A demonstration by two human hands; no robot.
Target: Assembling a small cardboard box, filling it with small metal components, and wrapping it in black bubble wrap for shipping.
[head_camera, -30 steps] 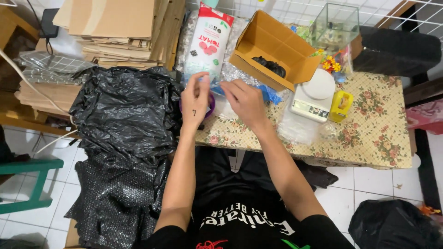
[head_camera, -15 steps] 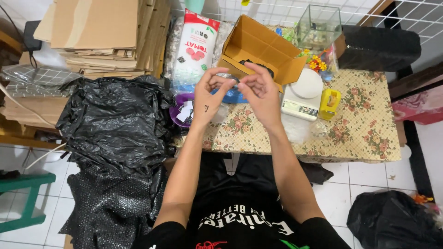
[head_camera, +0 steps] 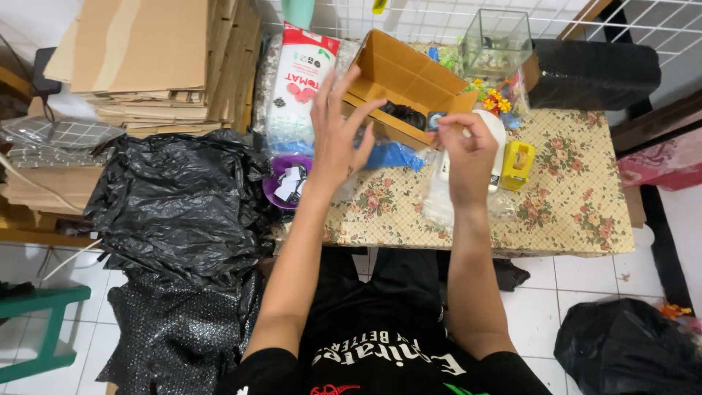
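Above the table (head_camera: 578, 197), left hand (head_camera: 333, 139) spread empty; right hand (head_camera: 461, 150) pinches a small packet (head_camera: 436, 121).

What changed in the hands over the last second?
The hands rose off the table, met over it, then parted. The left hand is now spread open and empty; the right hand pinches a small dark item near the cardboard box. The scale and black bags lie as before.

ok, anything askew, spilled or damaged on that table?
Nothing spilled or damaged. The table is cluttered: the open cardboard box sits at an angle, and black plastic bags droop off the left edge. The right hand pinches a small dark item; the left hand is spread open above a purple bowl.
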